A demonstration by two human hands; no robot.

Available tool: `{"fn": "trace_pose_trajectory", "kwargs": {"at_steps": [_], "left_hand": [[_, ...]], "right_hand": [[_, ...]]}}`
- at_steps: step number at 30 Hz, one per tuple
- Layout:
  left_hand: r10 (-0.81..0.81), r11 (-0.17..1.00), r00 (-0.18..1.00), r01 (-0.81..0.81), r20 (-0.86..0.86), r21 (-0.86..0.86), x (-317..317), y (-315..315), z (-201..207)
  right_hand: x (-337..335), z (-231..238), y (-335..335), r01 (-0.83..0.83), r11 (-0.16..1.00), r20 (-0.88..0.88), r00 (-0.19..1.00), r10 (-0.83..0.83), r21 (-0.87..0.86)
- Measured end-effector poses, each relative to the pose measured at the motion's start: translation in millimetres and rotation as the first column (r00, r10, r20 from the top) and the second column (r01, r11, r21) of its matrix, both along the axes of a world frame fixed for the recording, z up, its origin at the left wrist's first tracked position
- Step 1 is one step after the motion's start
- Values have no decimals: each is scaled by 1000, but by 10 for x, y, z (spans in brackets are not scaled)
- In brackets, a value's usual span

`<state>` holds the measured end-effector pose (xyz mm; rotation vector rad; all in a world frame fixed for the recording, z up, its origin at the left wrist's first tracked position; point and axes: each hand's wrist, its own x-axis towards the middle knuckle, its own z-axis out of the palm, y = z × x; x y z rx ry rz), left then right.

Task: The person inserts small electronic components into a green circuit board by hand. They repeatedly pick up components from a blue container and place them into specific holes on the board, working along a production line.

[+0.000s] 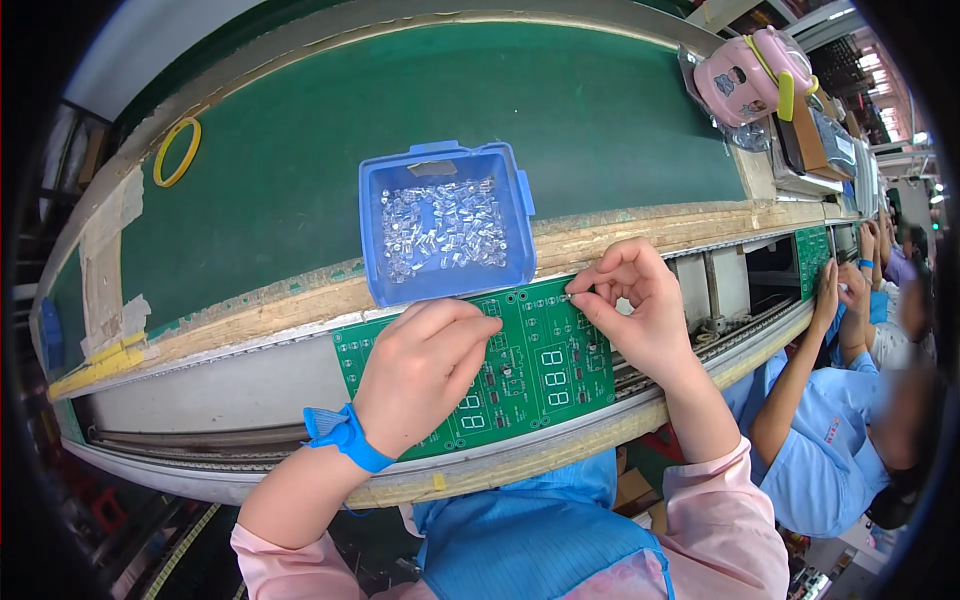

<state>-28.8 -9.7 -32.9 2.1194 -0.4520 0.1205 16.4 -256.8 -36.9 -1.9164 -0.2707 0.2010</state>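
Note:
A green circuit board point(522, 375) with white digit outlines and small dark parts lies across the rails in front of me. My left hand point(415, 365) is over its left half, fingers curled and tips together; whatever they may hold is hidden. At the board's upper right edge, the thumb and index finger of my right hand point(640, 310) pinch a tiny clear part that looks like an LED. Just beyond the board stands a blue plastic bin point(372, 240), holding many small clear LEDs point(440, 228). A blue wrist strap point(350, 438) circles my left wrist.
Conveyor rails point(200, 440) run left to right under the board. A yellow ring point(177, 152) of tape lies on the green mat point(300, 130). At the far right are a pink container point(740, 85), another green board point(811, 262) and a co-worker in a blue shirt point(825, 440).

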Motion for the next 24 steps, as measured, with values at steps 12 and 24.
{"fn": "trace_pose_trajectory", "kwargs": {"at_steps": [12, 24], "left_hand": [[-4, 1000, 1000, 4, 25, 9, 1, -5, -15], [19, 996, 983, -2, -180, 93, 16, 125, 161]], "right_hand": [[5, 160, 67, -100, 943, 317, 926, 204, -316], [58, 550, 261, -119, 901, 97, 980, 175, -416]]}}
